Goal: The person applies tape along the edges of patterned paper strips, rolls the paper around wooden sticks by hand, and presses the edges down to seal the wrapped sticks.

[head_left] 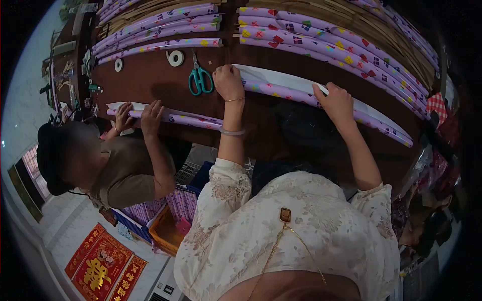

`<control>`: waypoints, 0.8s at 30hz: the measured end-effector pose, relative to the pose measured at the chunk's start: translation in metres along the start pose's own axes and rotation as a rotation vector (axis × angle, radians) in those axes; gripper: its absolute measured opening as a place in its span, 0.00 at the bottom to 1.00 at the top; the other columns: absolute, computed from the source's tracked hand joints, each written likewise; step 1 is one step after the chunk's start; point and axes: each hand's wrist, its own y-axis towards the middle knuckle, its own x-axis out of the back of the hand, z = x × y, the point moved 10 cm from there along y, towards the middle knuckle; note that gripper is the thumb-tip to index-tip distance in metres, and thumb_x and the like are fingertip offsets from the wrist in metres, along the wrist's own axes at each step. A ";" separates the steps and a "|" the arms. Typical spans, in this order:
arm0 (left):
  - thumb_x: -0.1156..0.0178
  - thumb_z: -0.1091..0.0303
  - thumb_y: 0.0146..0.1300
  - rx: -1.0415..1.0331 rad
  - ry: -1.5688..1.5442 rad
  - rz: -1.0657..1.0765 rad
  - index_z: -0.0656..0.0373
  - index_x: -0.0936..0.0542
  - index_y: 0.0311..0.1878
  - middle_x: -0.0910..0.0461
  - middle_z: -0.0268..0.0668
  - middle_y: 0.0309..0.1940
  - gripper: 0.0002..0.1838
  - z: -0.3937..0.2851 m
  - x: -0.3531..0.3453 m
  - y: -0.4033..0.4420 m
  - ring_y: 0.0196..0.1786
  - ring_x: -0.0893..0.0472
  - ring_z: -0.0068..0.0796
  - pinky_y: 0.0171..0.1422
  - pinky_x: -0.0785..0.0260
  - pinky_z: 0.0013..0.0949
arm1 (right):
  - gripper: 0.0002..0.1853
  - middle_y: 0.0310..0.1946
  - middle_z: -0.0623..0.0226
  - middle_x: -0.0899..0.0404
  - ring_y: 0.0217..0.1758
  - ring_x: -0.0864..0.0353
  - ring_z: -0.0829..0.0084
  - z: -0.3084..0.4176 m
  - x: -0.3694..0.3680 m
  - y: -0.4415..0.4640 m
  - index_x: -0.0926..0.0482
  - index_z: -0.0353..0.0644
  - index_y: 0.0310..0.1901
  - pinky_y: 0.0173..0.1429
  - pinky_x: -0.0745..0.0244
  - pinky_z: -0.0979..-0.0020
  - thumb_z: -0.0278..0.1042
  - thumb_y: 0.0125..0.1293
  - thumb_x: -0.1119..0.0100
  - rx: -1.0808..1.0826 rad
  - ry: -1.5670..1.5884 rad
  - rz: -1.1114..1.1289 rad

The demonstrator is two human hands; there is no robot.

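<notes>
A length of purple patterned wrapping paper (281,91) lies partly rolled along the near edge of the table, its white inner side showing along the back. My left hand (228,83) is closed on the paper's left end, fingers curled over it. Farther right along the same piece, my right hand (335,103) grips the paper with thumb and fingers bent over the roll. Teal-handled scissors (201,80) lie just left of my left hand, apart from it. The undersides of both hands are hidden.
Finished purple rolls (321,47) and thin brown strips (351,22) line the table's far side. Two white tape rolls, one of them a tape roll (175,58), lie left. Beside me a co-worker (125,170) handles another purple roll (193,120). Below stands an orange crate (165,228).
</notes>
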 end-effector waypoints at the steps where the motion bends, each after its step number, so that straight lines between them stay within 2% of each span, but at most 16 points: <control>1: 0.40 0.69 0.47 -0.001 0.000 0.002 0.60 0.21 0.26 0.23 0.43 0.27 0.05 -0.001 0.001 0.000 0.34 0.25 0.44 0.41 0.32 0.40 | 0.25 0.23 0.51 0.23 0.27 0.22 0.53 -0.001 -0.002 0.000 0.26 0.34 0.23 0.32 0.26 0.58 0.54 0.56 0.49 -0.002 0.000 0.001; 3: 0.42 0.71 0.47 0.017 -0.070 0.004 0.63 0.22 0.25 0.24 0.45 0.27 0.05 -0.002 0.003 0.001 0.35 0.26 0.44 0.42 0.34 0.40 | 0.25 0.21 0.50 0.25 0.26 0.23 0.51 -0.001 0.000 0.001 0.28 0.36 0.20 0.32 0.28 0.57 0.54 0.56 0.48 0.023 0.023 -0.048; 10: 0.42 0.71 0.46 0.074 -0.023 0.046 0.63 0.22 0.22 0.24 0.45 0.24 0.05 0.005 -0.002 0.007 0.32 0.25 0.44 0.41 0.33 0.40 | 0.24 0.20 0.51 0.24 0.26 0.23 0.52 0.003 0.003 0.000 0.28 0.36 0.20 0.31 0.27 0.56 0.54 0.56 0.48 0.052 0.011 -0.092; 13: 0.42 0.70 0.46 0.070 -0.041 0.053 0.62 0.22 0.22 0.24 0.45 0.25 0.06 0.005 -0.004 0.007 0.32 0.25 0.44 0.40 0.33 0.41 | 0.25 0.22 0.51 0.24 0.27 0.22 0.52 0.002 0.003 0.000 0.28 0.35 0.21 0.32 0.27 0.57 0.54 0.56 0.48 0.029 0.015 -0.058; 15: 0.40 0.66 0.47 0.094 -0.002 0.103 0.61 0.21 0.25 0.24 0.44 0.26 0.08 0.011 -0.012 0.007 0.34 0.25 0.43 0.41 0.32 0.40 | 0.25 0.23 0.53 0.23 0.26 0.22 0.55 0.002 -0.001 0.000 0.25 0.34 0.24 0.31 0.26 0.59 0.55 0.57 0.50 0.022 0.010 0.002; 22: 0.40 0.67 0.47 0.087 -0.005 0.091 0.62 0.22 0.23 0.24 0.45 0.26 0.08 0.009 -0.013 0.008 0.34 0.25 0.43 0.42 0.33 0.41 | 0.27 0.22 0.53 0.23 0.26 0.22 0.55 0.002 0.004 -0.002 0.24 0.33 0.24 0.31 0.26 0.60 0.56 0.56 0.49 0.052 0.009 -0.060; 24: 0.40 0.70 0.45 0.101 -0.036 0.063 0.61 0.24 0.21 0.25 0.43 0.25 0.05 0.008 -0.010 0.007 0.34 0.26 0.44 0.42 0.33 0.41 | 0.26 0.26 0.55 0.23 0.31 0.22 0.53 -0.003 0.000 -0.002 0.24 0.36 0.25 0.36 0.28 0.58 0.58 0.56 0.49 -0.001 0.014 0.064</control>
